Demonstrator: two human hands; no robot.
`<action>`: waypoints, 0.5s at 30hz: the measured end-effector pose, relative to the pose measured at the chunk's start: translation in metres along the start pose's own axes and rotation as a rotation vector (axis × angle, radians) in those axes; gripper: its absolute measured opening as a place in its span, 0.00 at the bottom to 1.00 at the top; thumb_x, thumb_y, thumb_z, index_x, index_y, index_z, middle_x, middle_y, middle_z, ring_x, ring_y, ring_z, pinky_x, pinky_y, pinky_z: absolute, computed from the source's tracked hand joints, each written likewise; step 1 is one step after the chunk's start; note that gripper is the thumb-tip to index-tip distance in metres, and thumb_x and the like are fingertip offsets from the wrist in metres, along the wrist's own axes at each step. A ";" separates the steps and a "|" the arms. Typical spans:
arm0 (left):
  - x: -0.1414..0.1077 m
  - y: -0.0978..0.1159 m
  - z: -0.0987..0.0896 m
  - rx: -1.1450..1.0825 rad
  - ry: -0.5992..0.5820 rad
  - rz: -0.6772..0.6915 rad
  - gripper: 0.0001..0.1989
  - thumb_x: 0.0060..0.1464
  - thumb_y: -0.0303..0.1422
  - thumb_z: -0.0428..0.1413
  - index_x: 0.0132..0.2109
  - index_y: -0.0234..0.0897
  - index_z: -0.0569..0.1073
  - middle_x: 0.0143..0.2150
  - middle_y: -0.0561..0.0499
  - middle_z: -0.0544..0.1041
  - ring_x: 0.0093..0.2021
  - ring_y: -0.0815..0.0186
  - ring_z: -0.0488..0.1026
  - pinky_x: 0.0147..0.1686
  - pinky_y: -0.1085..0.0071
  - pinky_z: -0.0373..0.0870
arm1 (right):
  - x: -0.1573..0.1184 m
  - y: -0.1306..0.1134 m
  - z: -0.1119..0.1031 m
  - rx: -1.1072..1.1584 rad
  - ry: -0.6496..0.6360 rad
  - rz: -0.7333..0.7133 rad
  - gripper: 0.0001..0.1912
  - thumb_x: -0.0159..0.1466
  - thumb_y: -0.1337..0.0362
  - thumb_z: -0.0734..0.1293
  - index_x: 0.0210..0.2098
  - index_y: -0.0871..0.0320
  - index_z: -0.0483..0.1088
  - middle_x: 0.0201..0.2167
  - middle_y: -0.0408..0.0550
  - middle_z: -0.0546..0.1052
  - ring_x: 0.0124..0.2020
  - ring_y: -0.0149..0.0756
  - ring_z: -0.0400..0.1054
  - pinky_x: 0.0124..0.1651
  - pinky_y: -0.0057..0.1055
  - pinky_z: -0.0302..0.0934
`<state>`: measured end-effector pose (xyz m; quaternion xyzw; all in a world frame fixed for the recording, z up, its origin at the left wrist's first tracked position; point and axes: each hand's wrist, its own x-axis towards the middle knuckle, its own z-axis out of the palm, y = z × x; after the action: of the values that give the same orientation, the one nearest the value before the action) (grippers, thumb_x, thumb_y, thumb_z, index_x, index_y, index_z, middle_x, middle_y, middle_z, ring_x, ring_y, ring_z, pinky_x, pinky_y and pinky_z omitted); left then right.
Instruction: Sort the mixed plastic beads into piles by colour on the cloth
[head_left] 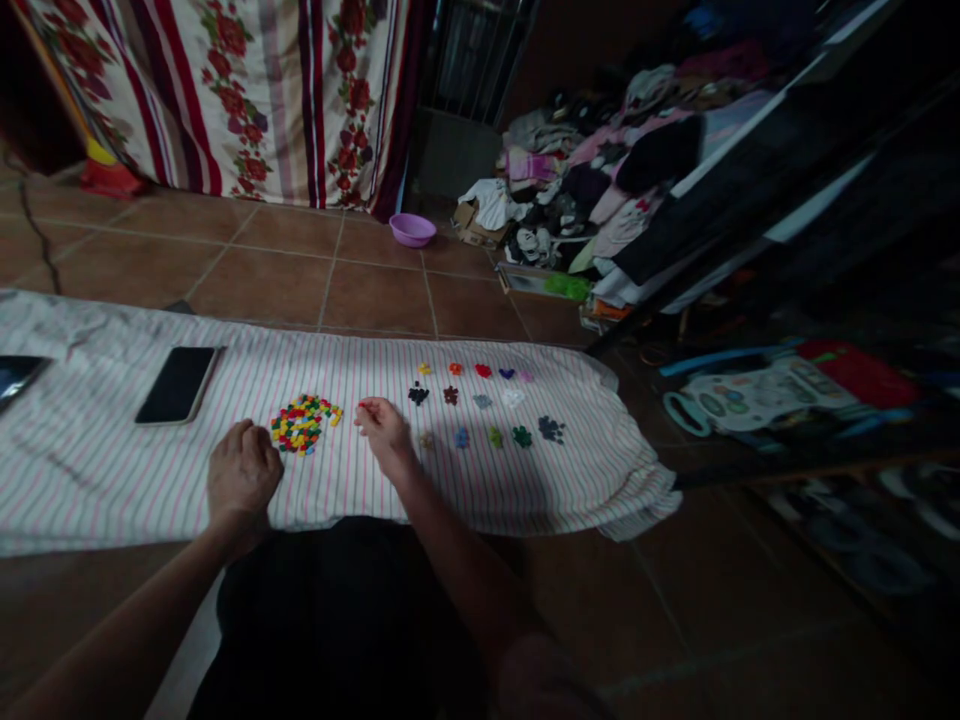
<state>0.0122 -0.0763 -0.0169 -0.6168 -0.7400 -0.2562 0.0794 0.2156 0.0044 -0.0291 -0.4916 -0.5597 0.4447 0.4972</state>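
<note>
A heap of mixed red, yellow, green and orange pieces (304, 424) lies on the striped cloth (337, 490). Beside its left edge my left hand (244, 468) rests on the cloth, fingers curled, their tips hidden. To the heap's right, my right hand (385, 434) pinches a small red piece (363, 406). Small single-coloured piles lie in rows further right, among them a black pile (418, 393), a brown pile (450, 395), a red pile (482, 370), a dark green pile (522, 436) and a dark grey pile (552, 429).
A phone (177, 385) lies left of the heap, and another dark device (19, 378) sits at the far left edge. Beyond the cloth are a purple basin (412, 230) on the tiled floor, a flowered curtain (285, 100) and heaped clothes (577, 175).
</note>
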 end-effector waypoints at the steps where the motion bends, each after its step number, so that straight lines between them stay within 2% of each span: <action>1: 0.000 0.001 0.000 0.005 -0.005 0.000 0.12 0.57 0.32 0.45 0.43 0.35 0.69 0.51 0.35 0.73 0.54 0.50 0.70 0.53 0.53 0.66 | 0.002 -0.002 -0.008 0.063 0.011 0.033 0.09 0.61 0.58 0.64 0.39 0.54 0.70 0.30 0.42 0.78 0.29 0.32 0.75 0.27 0.25 0.68; 4: 0.001 0.001 -0.001 0.013 -0.013 0.004 0.12 0.57 0.32 0.44 0.42 0.34 0.70 0.50 0.35 0.74 0.54 0.50 0.70 0.53 0.53 0.67 | 0.010 -0.009 -0.037 0.152 0.055 0.074 0.10 0.56 0.59 0.65 0.37 0.55 0.70 0.29 0.42 0.77 0.29 0.32 0.74 0.27 0.25 0.66; 10: 0.002 0.003 -0.004 0.032 -0.026 0.005 0.14 0.58 0.32 0.43 0.42 0.31 0.70 0.50 0.31 0.74 0.54 0.47 0.71 0.52 0.53 0.67 | 0.032 -0.018 -0.096 0.142 0.188 0.127 0.14 0.52 0.57 0.68 0.36 0.58 0.72 0.32 0.47 0.79 0.30 0.33 0.74 0.28 0.26 0.66; 15: 0.002 0.003 -0.005 0.024 -0.045 0.009 0.14 0.57 0.31 0.44 0.43 0.31 0.71 0.51 0.30 0.73 0.55 0.46 0.70 0.53 0.50 0.68 | 0.048 -0.011 -0.130 0.088 0.282 0.118 0.17 0.49 0.55 0.69 0.36 0.58 0.72 0.31 0.46 0.78 0.29 0.32 0.72 0.27 0.25 0.63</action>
<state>0.0137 -0.0763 -0.0104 -0.6247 -0.7418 -0.2333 0.0712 0.3425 0.0518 0.0022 -0.5590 -0.4345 0.4239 0.5648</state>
